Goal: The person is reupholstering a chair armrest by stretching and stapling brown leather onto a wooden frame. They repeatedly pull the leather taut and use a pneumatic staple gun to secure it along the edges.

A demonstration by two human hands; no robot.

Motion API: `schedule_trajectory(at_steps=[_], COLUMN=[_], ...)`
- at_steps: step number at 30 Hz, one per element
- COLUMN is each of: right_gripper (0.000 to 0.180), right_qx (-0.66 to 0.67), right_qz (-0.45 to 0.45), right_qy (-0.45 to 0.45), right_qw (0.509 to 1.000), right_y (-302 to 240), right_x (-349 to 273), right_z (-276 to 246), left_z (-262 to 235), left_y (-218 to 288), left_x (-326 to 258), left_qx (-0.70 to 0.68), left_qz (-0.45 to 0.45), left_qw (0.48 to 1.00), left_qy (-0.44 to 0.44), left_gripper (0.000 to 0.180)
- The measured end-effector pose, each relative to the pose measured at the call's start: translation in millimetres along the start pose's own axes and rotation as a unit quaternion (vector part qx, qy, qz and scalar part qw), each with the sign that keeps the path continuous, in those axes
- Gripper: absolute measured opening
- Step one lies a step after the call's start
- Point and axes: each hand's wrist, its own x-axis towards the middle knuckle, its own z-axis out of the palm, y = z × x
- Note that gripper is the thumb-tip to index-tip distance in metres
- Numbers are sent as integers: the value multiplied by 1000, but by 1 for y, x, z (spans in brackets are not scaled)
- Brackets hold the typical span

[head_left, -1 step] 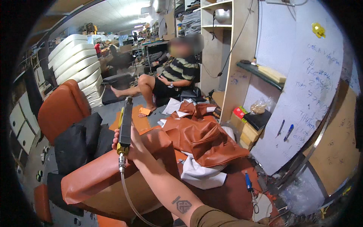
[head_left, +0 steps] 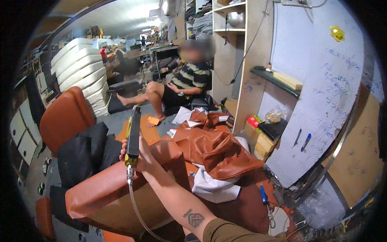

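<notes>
My right hand (head_left: pixel 142 156) is closed round a pneumatic staple gun (head_left: pixel 133 135), with a long black magazine and yellow body parts. A clear air hose (head_left: pixel 135 205) runs from its metal coupling down to the lower edge. The gun is held upright above a padded seat piece (head_left: pixel 94 187) covered in reddish-brown leather, its tan underside partly showing. My forearm crosses over this piece, and I cannot tell whether the hand touches it. Just beyond lies a loose heap of brown leather covers (head_left: pixel 217 151) with white lining (head_left: pixel 215 185). My left hand is out of view.
A brown cushioned seat (head_left: pixel 64 121) and black cushions (head_left: pixel 80 149) stand at left, before stacked white foam blocks (head_left: pixel 82 68). Another person (head_left: pixel 187 78) sits on the floor ahead, legs outstretched. A blue-handled tool (head_left: pixel 263 194) lies at right, near shelving (head_left: pixel 254 52) and a white board (head_left: pixel 314 105).
</notes>
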Motion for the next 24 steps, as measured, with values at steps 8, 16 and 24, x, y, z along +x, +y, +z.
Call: schedule_trajectory(at_steps=[8, 16, 24], right_gripper=[77, 71, 76], right_qx=[-52, -11, -43], right_qz=[-3, 14, -34], right_qy=[59, -3, 54], right_qw=[997, 1000, 997], right_y=[-3, -4, 3], right_x=[-9, -9, -4], right_z=[8, -2, 3], left_z=[33, 40, 42], left_y=[77, 66, 59], left_x=[37, 30, 18], left_qx=[-24, -24, -20], left_qz=[37, 16, -1], left_qw=[999, 999, 1000], left_qy=[-12, -16, -13], left_gripper=[57, 64, 72])
